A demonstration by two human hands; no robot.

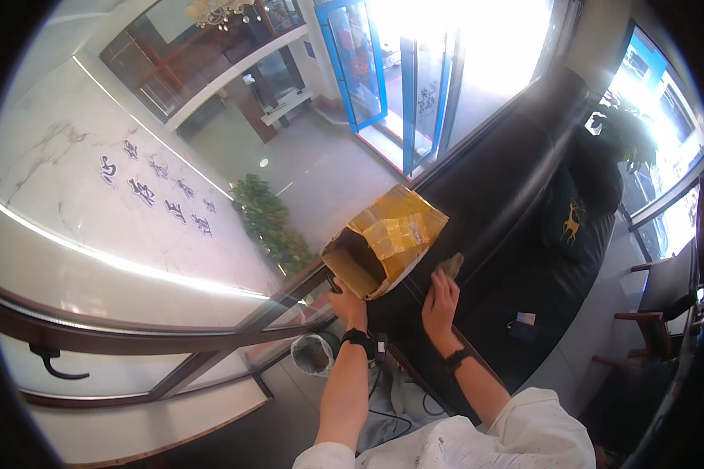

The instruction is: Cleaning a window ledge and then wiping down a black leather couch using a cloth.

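A cardboard box (408, 234) covered in yellow packing tape lies tilted before me, its open end facing me and its inside dark. At its near left corner, my left hand (349, 306) grips the lower edge, with some fingers hidden. A small dark item (332, 285) shows by those fingers; I cannot tell what it is. To the right of the box, apart from it, my right hand (441, 302) pinches a crumpled brown piece of paper or cardboard (454, 267) above the black leather sofa (481, 234). Dark bands circle both wrists.
A lined waste bin (312, 354) stands below my left forearm, with a dark cable (390, 415) close by. Glass in a brown frame (211, 343) borders the left side. On the sofa lie a small card-like item (524, 319) and a green deer cushion (566, 220). Wooden chairs (660, 293) stand right.
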